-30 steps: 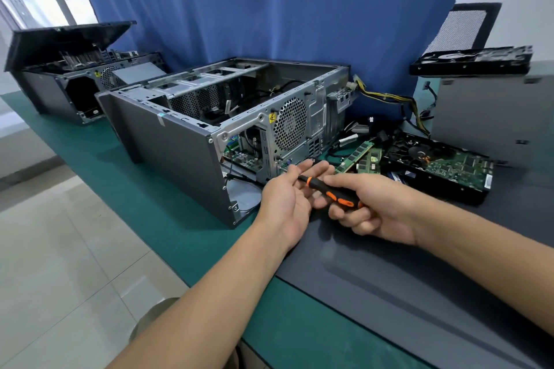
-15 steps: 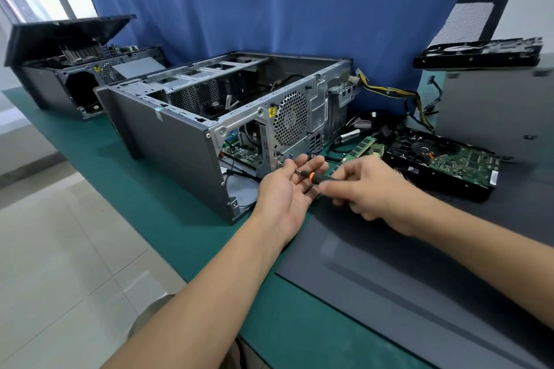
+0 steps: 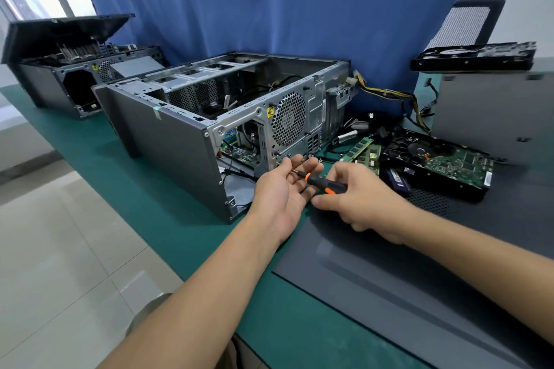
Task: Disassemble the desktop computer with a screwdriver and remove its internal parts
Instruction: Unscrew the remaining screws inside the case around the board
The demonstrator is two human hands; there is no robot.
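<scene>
An open grey desktop case (image 3: 168,141) lies on its side on the green mat, its rear panel with the round fan grille (image 3: 287,118) facing me. My right hand (image 3: 359,201) grips a black and orange screwdriver (image 3: 322,183) whose thin shaft points left toward the lower rear panel. My left hand (image 3: 281,192) is held palm up just below the panel, its straight fingers cupped under the screwdriver tip. The green motherboard (image 3: 239,153) shows through an opening in the rear panel.
A removed dark side panel (image 3: 419,293) lies flat in front of me. Green RAM sticks (image 3: 362,151), a hard drive with its board up (image 3: 440,165), cables and a grey box (image 3: 494,117) crowd the right. A second open case (image 3: 60,81) stands far left. The table edge drops to tiled floor at left.
The right hand has shifted back along the handle, so more of the orange and black grip shows again. The left hand stays cupped under the tip near the rear panel.
</scene>
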